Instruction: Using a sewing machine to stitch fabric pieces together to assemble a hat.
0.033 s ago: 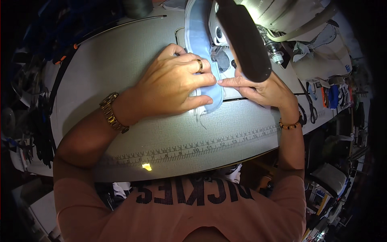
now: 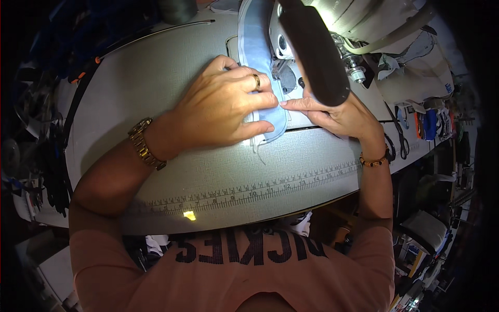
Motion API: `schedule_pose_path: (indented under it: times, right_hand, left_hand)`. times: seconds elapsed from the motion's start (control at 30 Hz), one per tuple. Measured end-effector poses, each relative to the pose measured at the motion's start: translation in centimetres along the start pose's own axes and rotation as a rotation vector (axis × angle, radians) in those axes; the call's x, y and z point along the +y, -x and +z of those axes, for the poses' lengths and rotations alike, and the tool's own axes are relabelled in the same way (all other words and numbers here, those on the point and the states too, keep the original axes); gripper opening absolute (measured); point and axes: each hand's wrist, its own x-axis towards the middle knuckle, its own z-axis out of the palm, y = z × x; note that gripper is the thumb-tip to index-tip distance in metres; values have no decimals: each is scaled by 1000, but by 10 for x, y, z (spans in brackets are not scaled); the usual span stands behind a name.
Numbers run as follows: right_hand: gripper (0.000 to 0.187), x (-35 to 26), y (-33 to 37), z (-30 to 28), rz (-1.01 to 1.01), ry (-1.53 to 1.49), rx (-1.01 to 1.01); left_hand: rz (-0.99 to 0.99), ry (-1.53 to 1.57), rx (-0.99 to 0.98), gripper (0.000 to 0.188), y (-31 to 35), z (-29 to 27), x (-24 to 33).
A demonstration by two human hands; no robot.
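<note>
- Left hand [image 2: 228,101], fingers loosely spread, presses blue cloth [image 2: 257,44], apparently keeping it flat.
- Right hand [image 2: 345,117] fingers the cloth's right edge, perhaps steadying it; grip partly hidden, unclear.

Landmark: printed ruler scale [image 2: 249,195] along the near edge of the worktable [image 2: 114,109]. Scale carries dark numerals and graduation ticks in two rows, the larger-spaced figures rising from left to right. Below it in view: shirt [image 2: 322,283], brownish-orange, bearing one line of large dark block capitals [image 2: 257,247], inverted. Beyond its right end: small blue lettering [image 2: 449,88] on a pale surface, too small to read.
</note>
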Motion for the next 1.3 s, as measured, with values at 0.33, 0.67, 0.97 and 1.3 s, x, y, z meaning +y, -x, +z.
schedule_pose_path:
  times: [0.33,0.67,0.97,1.3]
  right_hand:
    - [42,-1,-1,0,-1,20,-11]
    - [41,-6,-4,3,-34,87,-5]
    - [39,-2,-5,4,-47,114,45]
    - [35,-5,-5,2,-41,68,70]
  left_hand:
    - [143,20,32,12,0,3,-11]
    - [145,42,39,9,2,2,-18]
    - [81,68,-20,12,1,-2,-22]
    - [169,2,42,10,3,4,-25]
